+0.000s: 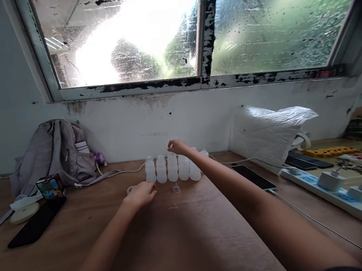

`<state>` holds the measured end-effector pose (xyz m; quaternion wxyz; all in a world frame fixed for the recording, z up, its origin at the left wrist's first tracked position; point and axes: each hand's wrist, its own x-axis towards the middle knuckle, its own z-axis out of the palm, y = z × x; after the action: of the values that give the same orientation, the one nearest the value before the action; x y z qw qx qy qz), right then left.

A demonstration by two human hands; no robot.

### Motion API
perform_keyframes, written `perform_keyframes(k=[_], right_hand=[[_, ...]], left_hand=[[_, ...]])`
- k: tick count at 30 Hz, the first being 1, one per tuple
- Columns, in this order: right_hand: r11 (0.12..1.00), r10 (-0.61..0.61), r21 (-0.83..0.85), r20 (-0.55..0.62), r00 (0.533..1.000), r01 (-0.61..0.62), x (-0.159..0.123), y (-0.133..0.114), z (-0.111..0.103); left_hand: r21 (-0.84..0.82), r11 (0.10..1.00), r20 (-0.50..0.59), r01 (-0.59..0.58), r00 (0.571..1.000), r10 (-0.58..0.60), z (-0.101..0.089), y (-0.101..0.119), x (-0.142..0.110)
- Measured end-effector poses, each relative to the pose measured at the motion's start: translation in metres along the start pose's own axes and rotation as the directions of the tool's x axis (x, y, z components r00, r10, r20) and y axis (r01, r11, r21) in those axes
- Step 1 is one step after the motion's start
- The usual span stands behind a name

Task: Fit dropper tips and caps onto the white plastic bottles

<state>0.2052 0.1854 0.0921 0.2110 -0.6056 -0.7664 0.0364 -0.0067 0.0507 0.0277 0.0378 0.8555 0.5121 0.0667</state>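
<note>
Several frosted white plastic bottles [161,170] stand upright in a row toward the back of the table. My right hand [178,147] is over the top of the middle bottle [172,169], its fingers curled together in a pinch; anything between them is too small to make out. My left hand [141,195] rests low on the table by the base of the leftmost bottle [150,169], fingers stretched out. In front of the middle bottle lies a small clear plastic piece [176,188]. Beside my left hand, a small pale round piece [130,190] is partly hidden.
On the left are a grey backpack [56,153], a small colourful box [50,186], a black phone-like slab [36,222] and a cream disc [25,213]. To the right lie a tablet [253,177], a power strip [336,192] with cables and a silvery padded bag [261,135].
</note>
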Motion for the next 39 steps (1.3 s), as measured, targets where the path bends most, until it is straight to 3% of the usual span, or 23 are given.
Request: perform_keyframes(k=[5, 10, 13, 16, 17, 19, 20, 23, 27, 30, 34, 37, 39], right_hand=[[0.999, 0.019, -0.052, 0.066, 0.998, -0.015, 0.002, -0.002, 0.001], [0.998, 0.013, -0.06, 0.048, 0.999, -0.011, 0.0, -0.001, -0.007], [0.999, -0.018, -0.039, -0.04, 0.999, 0.017, -0.01, -0.003, -0.012], [0.998, -0.061, -0.019, -0.205, 0.977, 0.059, -0.037, -0.008, -0.012], [0.997, -0.074, -0.01, -0.263, 0.962, 0.074, -0.049, -0.009, -0.008], [0.986, -0.092, 0.085, -0.45, 0.888, 0.145, -0.079, -0.008, 0.005], [0.98, -0.082, 0.125, -0.462, 0.883, 0.156, -0.094, -0.005, 0.015], [0.962, -0.103, 0.207, -0.332, 0.938, 0.179, -0.134, 0.012, 0.054], [0.962, -0.229, 0.114, -0.157, 0.961, 0.248, -0.161, 0.032, 0.093], [0.95, -0.28, 0.116, -0.099, 0.955, 0.29, -0.164, 0.036, 0.101], [0.945, -0.286, 0.133, -0.101, 0.953, 0.298, -0.163, 0.035, 0.099], [0.948, -0.252, 0.171, -0.108, 0.962, 0.267, -0.162, 0.036, 0.097], [0.944, -0.197, 0.238, -0.151, 0.969, 0.229, -0.162, 0.037, 0.096]], left_hand=[[0.084, 0.98, -0.039, 0.18, 0.983, -0.177, -0.002, -0.012, 0.002], [0.11, 0.925, -0.014, 0.364, 0.931, -0.364, 0.005, -0.032, 0.005], [0.103, 0.895, -0.002, 0.433, 0.9, -0.435, 0.012, -0.043, 0.005], [0.069, 0.892, 0.009, 0.446, 0.894, -0.448, 0.015, -0.049, 0.005], [0.049, 0.901, 0.008, 0.43, 0.902, -0.431, 0.016, -0.049, 0.005], [0.004, 0.929, -0.005, 0.37, 0.929, -0.37, 0.017, -0.044, 0.006], [-0.025, 0.946, -0.02, 0.322, 0.946, -0.323, 0.019, -0.038, 0.007], [-0.195, 0.974, -0.159, 0.115, 0.976, -0.148, 0.031, -0.012, 0.015], [-0.381, 0.923, -0.371, -0.054, 0.923, -0.099, 0.059, 0.027, 0.032], [-0.42, 0.894, -0.454, -0.156, 0.889, -0.058, 0.07, 0.044, 0.043], [-0.462, 0.825, -0.515, -0.325, 0.856, 0.049, 0.068, 0.052, 0.047], [-0.458, 0.807, -0.552, -0.372, 0.831, 0.07, 0.066, 0.055, 0.044], [-0.445, 0.817, -0.539, -0.367, 0.838, 0.083, 0.067, 0.057, 0.042]])
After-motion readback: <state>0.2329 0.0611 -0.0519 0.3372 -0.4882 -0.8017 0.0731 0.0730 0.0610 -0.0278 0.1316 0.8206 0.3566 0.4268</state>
